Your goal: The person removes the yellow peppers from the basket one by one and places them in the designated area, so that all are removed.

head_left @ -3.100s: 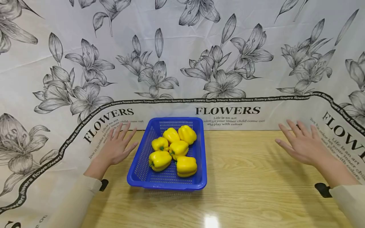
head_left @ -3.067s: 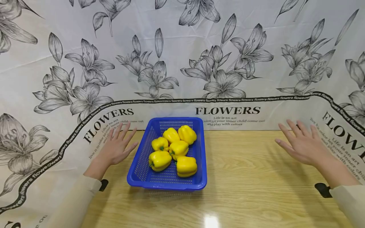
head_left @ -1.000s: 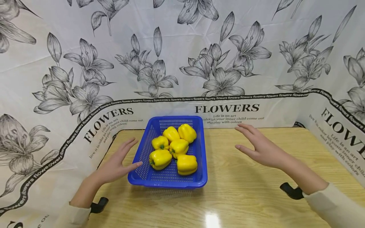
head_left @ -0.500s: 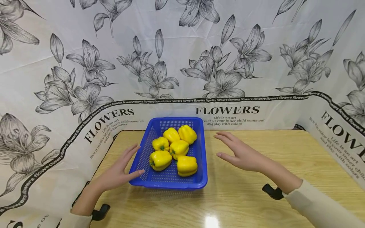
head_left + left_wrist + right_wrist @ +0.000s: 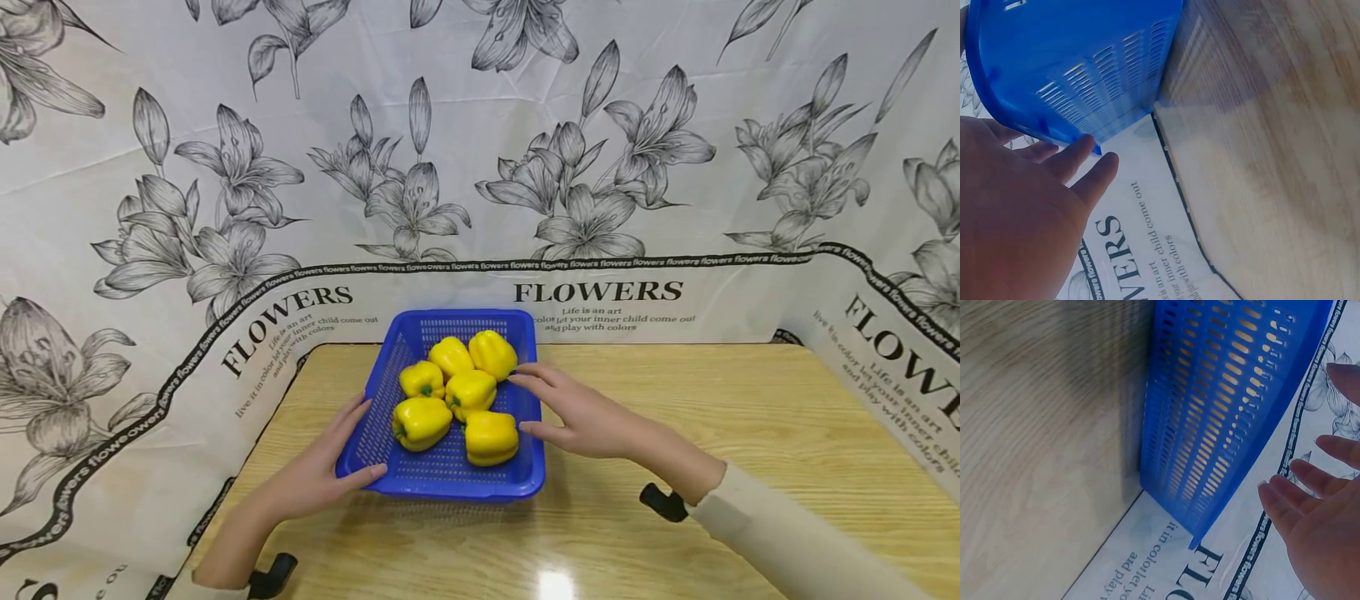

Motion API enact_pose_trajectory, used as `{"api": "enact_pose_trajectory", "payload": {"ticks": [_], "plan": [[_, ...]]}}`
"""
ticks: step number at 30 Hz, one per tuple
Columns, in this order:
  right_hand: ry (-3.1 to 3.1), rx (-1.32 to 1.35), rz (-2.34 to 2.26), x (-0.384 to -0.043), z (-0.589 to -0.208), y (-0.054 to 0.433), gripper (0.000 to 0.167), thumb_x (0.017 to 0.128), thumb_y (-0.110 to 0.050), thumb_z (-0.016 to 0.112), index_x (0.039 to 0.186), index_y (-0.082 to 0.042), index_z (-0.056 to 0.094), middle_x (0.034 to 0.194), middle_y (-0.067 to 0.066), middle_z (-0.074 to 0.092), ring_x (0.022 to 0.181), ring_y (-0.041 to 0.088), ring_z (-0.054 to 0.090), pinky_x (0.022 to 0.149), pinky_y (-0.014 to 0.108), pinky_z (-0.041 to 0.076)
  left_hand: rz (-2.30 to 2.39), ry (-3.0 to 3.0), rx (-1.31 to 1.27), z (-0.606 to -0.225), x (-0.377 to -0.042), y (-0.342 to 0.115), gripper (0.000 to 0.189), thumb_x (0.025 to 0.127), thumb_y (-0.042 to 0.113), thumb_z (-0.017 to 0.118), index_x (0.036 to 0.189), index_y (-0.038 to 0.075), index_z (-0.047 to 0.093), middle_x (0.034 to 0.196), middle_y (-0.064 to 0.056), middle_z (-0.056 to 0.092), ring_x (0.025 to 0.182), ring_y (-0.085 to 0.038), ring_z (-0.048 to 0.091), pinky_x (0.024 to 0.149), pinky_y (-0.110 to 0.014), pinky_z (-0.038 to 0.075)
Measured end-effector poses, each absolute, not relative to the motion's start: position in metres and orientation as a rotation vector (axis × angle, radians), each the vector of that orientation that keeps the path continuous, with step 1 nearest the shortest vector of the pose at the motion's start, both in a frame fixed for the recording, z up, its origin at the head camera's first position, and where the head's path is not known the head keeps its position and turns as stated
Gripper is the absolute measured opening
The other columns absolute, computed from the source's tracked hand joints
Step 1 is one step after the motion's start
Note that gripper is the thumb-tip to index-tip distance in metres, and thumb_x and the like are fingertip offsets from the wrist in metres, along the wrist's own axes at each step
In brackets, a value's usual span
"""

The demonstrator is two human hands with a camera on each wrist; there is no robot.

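A blue plastic basket point(image 5: 465, 489) with slotted walls stands on the table, holding several yellow bell peppers point(image 5: 422, 423). My left hand point(image 5: 318, 471) is at its near left corner, thumb over the rim and fingers along the outer side. In the left wrist view, the left fingers point(image 5: 1091, 175) extend right by the basket's rim point(image 5: 997, 106). My right hand point(image 5: 588, 417) reaches over the right rim, fingertips close to the peppers. The right wrist view has the right fingers point(image 5: 1282, 503) spread and relaxed beside the slotted wall point(image 5: 1210, 406), with nothing in them.
The light wooden table point(image 5: 675, 517) extends right and in front of the basket. A white cloth point(image 5: 600, 308) printed with lilies and lettering hangs behind and on both sides. Black wrist mounts point(image 5: 663, 502) sit under both wrists.
My right hand has moved left from the table's right side to the basket's right rim. My left hand has come nearer and rightward to the near left corner. Basket and peppers stay put.
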State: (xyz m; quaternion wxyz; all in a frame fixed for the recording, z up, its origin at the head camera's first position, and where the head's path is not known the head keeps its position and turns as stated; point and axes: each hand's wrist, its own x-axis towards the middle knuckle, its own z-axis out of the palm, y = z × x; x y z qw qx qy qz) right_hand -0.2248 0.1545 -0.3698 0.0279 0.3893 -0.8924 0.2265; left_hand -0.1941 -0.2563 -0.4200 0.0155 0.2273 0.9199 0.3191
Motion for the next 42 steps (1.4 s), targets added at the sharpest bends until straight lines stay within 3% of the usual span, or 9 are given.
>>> {"api": "enact_pose_trajectory", "payload": {"ticks": [6,13,19,26,35,42], "plan": [[-2.72,1.291,0.615,-0.229,-0.374,0.139,0.064,0.102,-0.035,0.064,0.153,-0.004,0.044,0.156,0.016,0.042,0.143,0.035,0.042,0.115,0.053,0.039,0.999,2.862,0.657,-0.424,-0.193,-0.256,0.095,0.096,0.054,0.067,0.166,0.017,0.014,0.172,-0.013,0.005,0.153,-0.045,0.018,0.116,-0.068,0.025],[-2.676,1.346,0.47,-0.233,-0.382,0.127,0.064,0.101,-0.038,0.065,0.151,-0.002,0.046,0.155,0.019,0.043,0.141,0.037,0.044,0.114,0.053,0.04,0.968,2.863,0.638,-0.428,-0.192,-0.252,0.097,0.097,0.056,0.062,0.166,0.015,0.008,0.172,-0.008,-0.002,0.155,-0.042,0.013,0.118,-0.066,0.021],[-2.71,1.368,0.414,-0.234,-0.386,0.116,0.066,0.099,-0.036,0.068,0.152,-0.005,0.045,0.155,0.019,0.042,0.141,0.036,0.044,0.112,0.053,0.043,0.945,2.876,0.63,-0.43,-0.192,-0.25,0.102,0.097,0.061,0.06,0.166,0.011,0.004,0.172,-0.008,-0.005,0.155,-0.042,0.011,0.119,-0.064,0.021],[-2.83,1.344,0.439,-0.236,-0.385,0.106,0.073,0.093,-0.031,0.078,0.154,-0.009,0.044,0.157,0.017,0.041,0.142,0.036,0.042,0.11,0.052,0.045,0.972,2.867,0.64,-0.431,-0.191,-0.249,0.104,0.096,0.052,0.067,0.166,0.012,0.0,0.172,-0.004,-0.008,0.156,-0.037,0.009,0.12,-0.061,0.02],[-2.892,1.391,0.34,-0.24,-0.386,0.093,0.063,0.09,-0.027,0.081,0.147,-0.014,0.056,0.151,0.012,0.049,0.137,0.03,0.049,0.11,0.049,0.046,0.981,2.877,0.627,-0.434,-0.189,-0.252,0.104,0.095,0.054,0.067,0.166,0.013,0.002,0.172,-0.002,-0.008,0.155,-0.038,0.011,0.119,-0.063,0.022],[-2.903,1.374,0.262,-0.241,-0.387,0.089,0.052,0.089,-0.023,0.082,0.137,-0.016,0.065,0.135,0.004,0.06,0.124,0.023,0.058,0.103,0.047,0.051,0.975,2.89,0.631,-0.435,-0.191,-0.25,0.103,0.095,0.051,0.068,0.166,0.016,0.002,0.172,0.001,-0.008,0.155,-0.038,0.011,0.119,-0.064,0.022]]}}
